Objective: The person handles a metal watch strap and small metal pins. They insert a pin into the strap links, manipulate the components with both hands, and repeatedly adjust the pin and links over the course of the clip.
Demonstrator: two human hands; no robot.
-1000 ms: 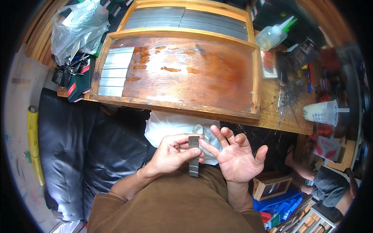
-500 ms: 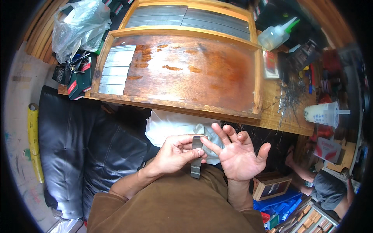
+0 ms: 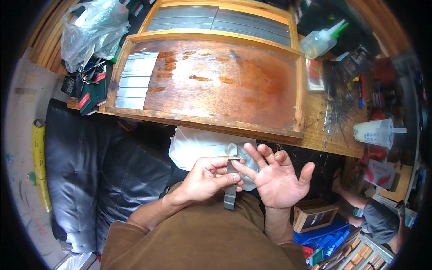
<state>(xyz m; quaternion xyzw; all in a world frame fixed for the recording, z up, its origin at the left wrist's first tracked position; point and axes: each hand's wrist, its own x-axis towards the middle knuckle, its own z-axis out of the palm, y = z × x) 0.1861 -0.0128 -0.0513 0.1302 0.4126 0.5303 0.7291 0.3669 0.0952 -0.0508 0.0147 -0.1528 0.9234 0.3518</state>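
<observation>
Cloth of your brown garment [image 3: 202, 234] fills the lower edge; just above it, your left hand [image 3: 202, 181] holds a narrow grey strip [image 3: 230, 199], thumb and fingers pinching it above its lower half, which hangs over your garment. Your right hand [image 3: 280, 186] is palm up with fingers spread, its index tip at the strip's upper end; I cannot tell whether it presses. To your left stands a black couch [image 3: 78, 180]. Beyond your hands, a white cloth [image 3: 191, 148] lies below the edge of the bench [image 3: 337, 143]. On the bench, a shallow wooden tray [image 3: 252, 90] carries silvery strips [image 3: 133, 81] at its left end; a cup [image 3: 373, 133] with a straw and some thin dark wires [image 3: 337, 112] are to its right. Farther back, a 2nd tray [image 3: 294, 27] holds 2 side-by-side blocks of grey strips [image 3: 180, 20], with squeeze bottles [image 3: 315, 45] to the right and a plastic bag [image 3: 94, 36] to the left.
</observation>
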